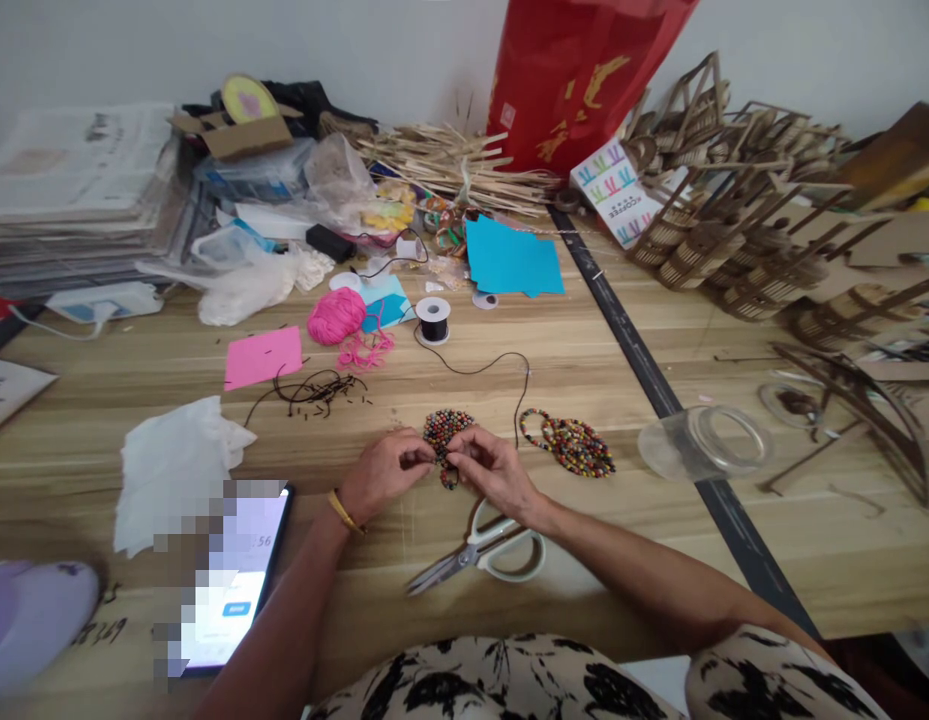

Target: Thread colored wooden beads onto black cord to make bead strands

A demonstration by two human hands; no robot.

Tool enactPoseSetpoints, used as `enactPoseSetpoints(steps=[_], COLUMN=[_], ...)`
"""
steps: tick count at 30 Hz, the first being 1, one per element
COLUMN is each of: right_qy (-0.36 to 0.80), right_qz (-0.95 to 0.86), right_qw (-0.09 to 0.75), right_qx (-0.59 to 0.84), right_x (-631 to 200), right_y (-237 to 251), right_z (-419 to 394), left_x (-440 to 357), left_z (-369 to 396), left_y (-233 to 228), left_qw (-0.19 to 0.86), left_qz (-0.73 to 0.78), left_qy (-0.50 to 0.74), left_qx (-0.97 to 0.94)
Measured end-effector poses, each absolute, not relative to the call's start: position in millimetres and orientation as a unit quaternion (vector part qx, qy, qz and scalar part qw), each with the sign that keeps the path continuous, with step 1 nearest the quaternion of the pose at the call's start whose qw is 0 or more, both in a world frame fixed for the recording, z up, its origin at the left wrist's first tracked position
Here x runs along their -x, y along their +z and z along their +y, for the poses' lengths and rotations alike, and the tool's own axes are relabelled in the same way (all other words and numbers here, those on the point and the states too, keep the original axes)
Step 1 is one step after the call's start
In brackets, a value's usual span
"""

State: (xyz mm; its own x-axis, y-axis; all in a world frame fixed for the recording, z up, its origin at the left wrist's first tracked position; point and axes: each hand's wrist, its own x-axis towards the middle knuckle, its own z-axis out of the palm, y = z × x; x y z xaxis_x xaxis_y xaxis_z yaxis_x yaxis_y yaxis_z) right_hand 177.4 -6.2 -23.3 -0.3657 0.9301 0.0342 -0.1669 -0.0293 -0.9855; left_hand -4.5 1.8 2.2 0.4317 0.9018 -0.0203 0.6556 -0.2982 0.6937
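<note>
Both hands meet over the middle of the worktop (599, 340), each grip pinched tight on the same beaded piece (447, 432). The left hand (383, 472) nips its near edge between thumb and fingertips; the right hand (492, 470) pinches it from the other side. A black cord (501, 362) leads to a spool (433, 320). Scissors (479, 553) lie just under the right wrist, more beads (573, 442) beside it
</note>
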Motion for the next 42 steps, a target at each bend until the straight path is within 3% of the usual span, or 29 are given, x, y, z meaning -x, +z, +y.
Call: enactPoseSetpoints(steps=[42], right_qy=[0.611], right_qz=[-0.561], right_qw=[0.421], right_qx=[0.368], right_x=[-178.2], right_y=[-17.3], right_z=[-6.3], left_x=[-2.5], left_z=[-2.6], left_y=[0.0], left_qw=[0.195], left_qz=[0.532], left_qy=[0.156], left_qx=[-0.809])
